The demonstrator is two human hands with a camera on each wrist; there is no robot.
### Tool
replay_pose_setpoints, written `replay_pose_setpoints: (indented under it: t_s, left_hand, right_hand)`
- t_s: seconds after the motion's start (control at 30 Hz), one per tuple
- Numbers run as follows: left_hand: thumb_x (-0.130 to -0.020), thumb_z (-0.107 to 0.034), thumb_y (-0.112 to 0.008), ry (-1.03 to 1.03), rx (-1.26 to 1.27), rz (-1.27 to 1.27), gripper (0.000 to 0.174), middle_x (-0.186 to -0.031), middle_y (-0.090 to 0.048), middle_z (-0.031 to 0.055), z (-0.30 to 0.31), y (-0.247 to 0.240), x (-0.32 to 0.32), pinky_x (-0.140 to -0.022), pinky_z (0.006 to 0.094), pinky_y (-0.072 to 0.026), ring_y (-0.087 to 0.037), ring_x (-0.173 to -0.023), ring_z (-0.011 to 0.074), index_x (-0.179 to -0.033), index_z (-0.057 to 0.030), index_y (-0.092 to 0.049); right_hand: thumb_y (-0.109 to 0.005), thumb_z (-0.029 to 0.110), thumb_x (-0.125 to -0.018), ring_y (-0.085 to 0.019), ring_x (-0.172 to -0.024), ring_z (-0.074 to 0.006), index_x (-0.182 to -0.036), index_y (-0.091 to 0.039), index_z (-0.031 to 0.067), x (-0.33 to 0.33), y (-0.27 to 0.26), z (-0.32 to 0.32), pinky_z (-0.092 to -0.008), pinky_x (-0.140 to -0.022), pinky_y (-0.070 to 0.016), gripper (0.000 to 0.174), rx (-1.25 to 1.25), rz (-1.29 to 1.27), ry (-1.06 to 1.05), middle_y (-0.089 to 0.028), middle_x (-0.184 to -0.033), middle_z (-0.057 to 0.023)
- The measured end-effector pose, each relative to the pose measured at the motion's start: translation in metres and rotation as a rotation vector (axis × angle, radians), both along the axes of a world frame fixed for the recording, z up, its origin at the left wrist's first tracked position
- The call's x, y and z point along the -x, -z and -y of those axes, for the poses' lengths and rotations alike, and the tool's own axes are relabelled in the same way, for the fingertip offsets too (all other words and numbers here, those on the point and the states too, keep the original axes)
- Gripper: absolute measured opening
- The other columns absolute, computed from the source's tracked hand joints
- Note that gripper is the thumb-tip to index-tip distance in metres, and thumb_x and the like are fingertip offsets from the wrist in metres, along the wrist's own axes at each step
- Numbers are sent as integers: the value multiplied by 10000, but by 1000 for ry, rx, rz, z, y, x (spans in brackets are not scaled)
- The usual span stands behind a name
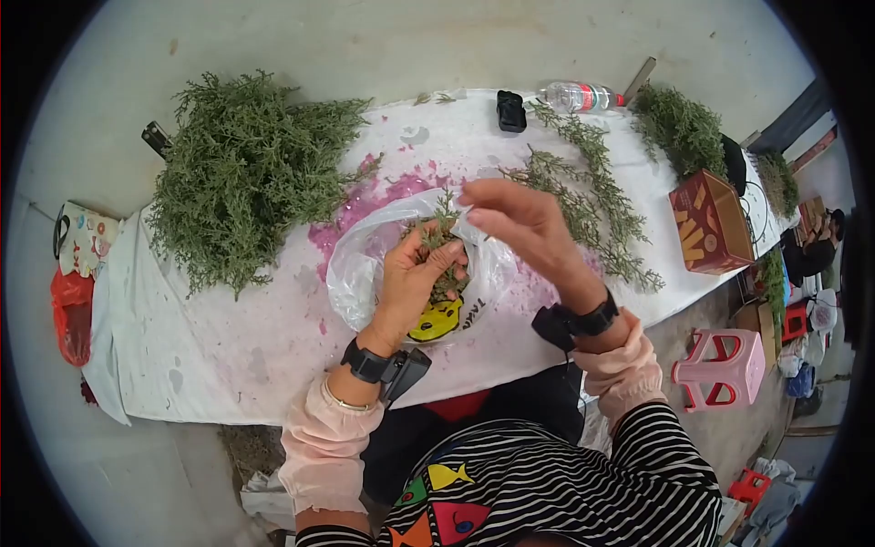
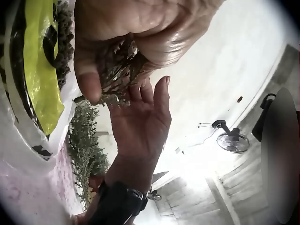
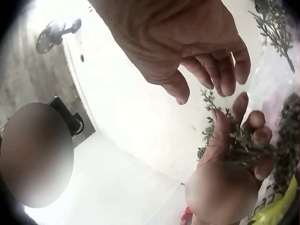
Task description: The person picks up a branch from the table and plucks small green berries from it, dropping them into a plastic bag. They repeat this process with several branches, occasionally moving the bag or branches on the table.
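My left hand (image 1: 406, 283) pinches a few green conifer sprigs (image 1: 444, 214) between thumb and fingers, over the mouth of a translucent white plastic bag (image 1: 351, 264). The bag has a yellow print (image 1: 437, 321) on its front and holds a dark, crumbly-looking mass (image 3: 288, 126). My right hand (image 1: 533, 228) is raised just to the right of the left one. In the right wrist view its thumb and fingers are parted with nothing between them, close above the sprig tips.
A large heap of conifer branches (image 1: 246, 173) lies on the left of the pink-stained white cloth (image 1: 228, 337). Loose branches (image 1: 606, 201) lie on the right, with a red-brown box (image 1: 711, 223) beyond. A plastic bottle (image 1: 579, 96) and a black case (image 1: 511, 111) stand at the back.
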State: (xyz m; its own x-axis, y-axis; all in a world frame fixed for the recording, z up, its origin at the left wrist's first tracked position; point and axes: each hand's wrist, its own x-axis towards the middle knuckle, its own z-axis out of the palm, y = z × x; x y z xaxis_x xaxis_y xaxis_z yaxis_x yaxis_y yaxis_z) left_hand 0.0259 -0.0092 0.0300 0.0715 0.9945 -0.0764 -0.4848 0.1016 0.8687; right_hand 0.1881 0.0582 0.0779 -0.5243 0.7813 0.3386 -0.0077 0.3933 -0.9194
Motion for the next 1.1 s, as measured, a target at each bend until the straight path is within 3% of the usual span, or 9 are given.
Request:
replay_pose_setpoints:
  t_s: [0.17, 0.37, 0.47, 0.5, 0.57, 0.6, 0.7, 0.87, 1.1]
  left_hand:
    - [-864, -136, -602, -17, 15, -61, 320, -798, -591, 36, 0, 4, -1, -479, 203, -456, -565, -660, 95, -1146, -17, -509]
    - [-854, -118, -613, 33, -31, -156, 329, -800, -589, 27, 5, -1, -5, -523, 216, -469, -567, -685, 108, -1147, -7, -512]
    - [-814, -82, -644, -169, -96, -289, 271, -793, -587, 24, 0, -7, 5, -584, 229, -465, -559, -699, 102, -1060, 9, -577]
    - [-814, -82, -644, -169, -88, -296, 271, -793, -587, 24, -2, -3, 13, -584, 229, -465, -559, -699, 102, -1060, 9, -577]
    - [-765, -59, -663, -130, -138, -660, 239, -775, -586, 46, -7, 12, 31, -613, 258, -461, -568, -699, 132, -984, 20, -609]
    - [-740, -47, -672, -105, -167, -839, 222, -766, -585, 57, -7, 12, 31, -628, 273, -459, -572, -698, 147, -945, 25, -626]
    - [-704, -43, -670, -75, -170, -1040, 207, -757, -575, 90, -5, 9, 25, -629, 305, -454, -579, -699, 200, -899, 18, -638]
    - [-687, -41, -643, -27, -253, -1195, 180, -760, -558, 138, -7, 15, 24, -640, 366, -445, -572, -725, 308, -862, 1, -644]
    - [-705, -27, -606, -62, -226, -1133, 86, -772, -559, 142, -6, 12, 25, -631, 378, -439, -567, -712, 322, -781, 3, -633]
  right_hand:
    - [-609, 111, -856, -543, -849, -97, -1012, -603, -11, 18, 11, -6, -241, -755, -435, 198, 357, -160, -98, -627, -941, -64]
    - [-588, 95, -854, -555, -822, -120, -955, -606, -2, 7, 25, -15, -254, -742, -445, 142, 390, -249, -82, -628, -892, -91]
    - [-570, 75, -853, -565, -810, -134, -923, -607, -4, -3, 14, -20, -263, -723, -453, 112, 475, -393, -75, -626, -869, -102]
    - [-560, 66, -853, -572, -794, -142, -914, -608, -8, -9, 8, -23, -267, -703, -458, 107, 560, -484, -191, -625, -854, -105]
    - [-540, 48, -853, -586, -762, -158, -896, -611, -15, -20, 1, -26, -273, -663, -467, 104, 719, -665, -422, -623, -824, -112]
    - [-540, 48, -853, -586, -762, -158, -896, -611, -15, -21, 2, -24, -273, -663, -467, 104, 721, -671, -418, -623, -824, -112]
    - [-559, 46, -848, -594, -709, -156, -860, -610, -24, -18, 5, -19, -269, -614, -471, 87, 553, -224, -342, -621, -794, -102]
    - [-586, 48, -839, -588, -675, -135, -848, -607, -22, 0, 45, -21, -263, -595, -475, 73, 512, -148, -233, -622, -790, -83]
    - [-611, 73, -840, -552, -697, -76, -887, -612, -20, 5, 55, -15, -222, -640, -454, 104, 397, -55, -196, -613, -779, -26]
